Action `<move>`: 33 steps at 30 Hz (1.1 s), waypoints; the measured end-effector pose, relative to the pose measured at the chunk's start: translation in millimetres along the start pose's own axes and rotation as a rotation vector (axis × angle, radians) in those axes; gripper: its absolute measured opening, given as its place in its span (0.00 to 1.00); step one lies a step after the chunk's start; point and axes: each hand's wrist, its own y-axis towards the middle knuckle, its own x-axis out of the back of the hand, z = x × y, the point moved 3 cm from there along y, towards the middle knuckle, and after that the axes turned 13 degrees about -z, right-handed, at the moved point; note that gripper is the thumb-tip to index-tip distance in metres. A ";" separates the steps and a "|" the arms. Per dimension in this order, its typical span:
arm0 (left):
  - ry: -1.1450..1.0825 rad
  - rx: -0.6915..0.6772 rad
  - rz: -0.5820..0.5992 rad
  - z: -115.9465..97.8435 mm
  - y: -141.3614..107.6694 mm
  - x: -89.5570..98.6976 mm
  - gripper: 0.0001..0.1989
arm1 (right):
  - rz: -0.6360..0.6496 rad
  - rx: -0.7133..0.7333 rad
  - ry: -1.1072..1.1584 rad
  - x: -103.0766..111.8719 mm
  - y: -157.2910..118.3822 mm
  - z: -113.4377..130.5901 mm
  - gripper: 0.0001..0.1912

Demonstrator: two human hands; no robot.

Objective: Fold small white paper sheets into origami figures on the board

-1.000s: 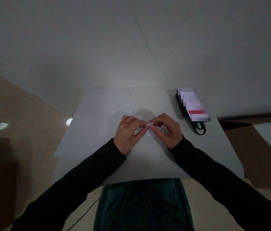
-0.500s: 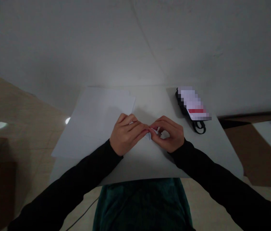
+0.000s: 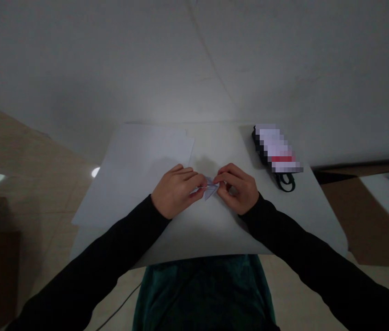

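A small piece of folded white paper (image 3: 210,189) is held between my two hands above the middle of the table. My left hand (image 3: 180,189) pinches its left end between thumb and fingers. At the other end, the fingertips of my right hand (image 3: 238,187) close on the paper's right edge. Pointed folds show in the gap between the hands; the rest of the paper is hidden by my fingers. Large white paper sheets (image 3: 135,170) lie flat to the left, partly behind my left hand.
On the right of the white table (image 3: 194,243) lies a black case (image 3: 261,149) with a strap loop, a blurred pale screen on top. A wall (image 3: 194,69) rises behind the table. A cable (image 3: 120,305) runs along the floor at lower left.
My hands have moved slightly apart, the left one shifting left, so more of the folded paper shows between them. The sheets and the black case stay put.
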 end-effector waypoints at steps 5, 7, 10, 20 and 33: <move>-0.003 0.015 0.038 1.4 0.0 -0.7 0.06 | 0.004 -0.051 -0.065 5.6 3.8 -10.9 0.08; 0.003 0.024 0.050 1.6 1.3 -0.5 0.07 | 0.028 -0.085 -0.081 8.3 5.7 -14.3 0.08; -0.022 0.043 0.069 2.2 2.5 -0.8 0.07 | 0.058 -0.075 -0.088 8.3 7.0 -14.1 0.08; -0.121 0.149 0.110 5.0 1.6 -5.0 0.07 | 0.228 0.058 -0.196 3.1 12.3 -6.0 0.11; -0.123 0.121 0.121 0.7 1.5 -4.4 0.09 | 0.659 -0.074 -0.252 -8.6 32.9 0.2 0.06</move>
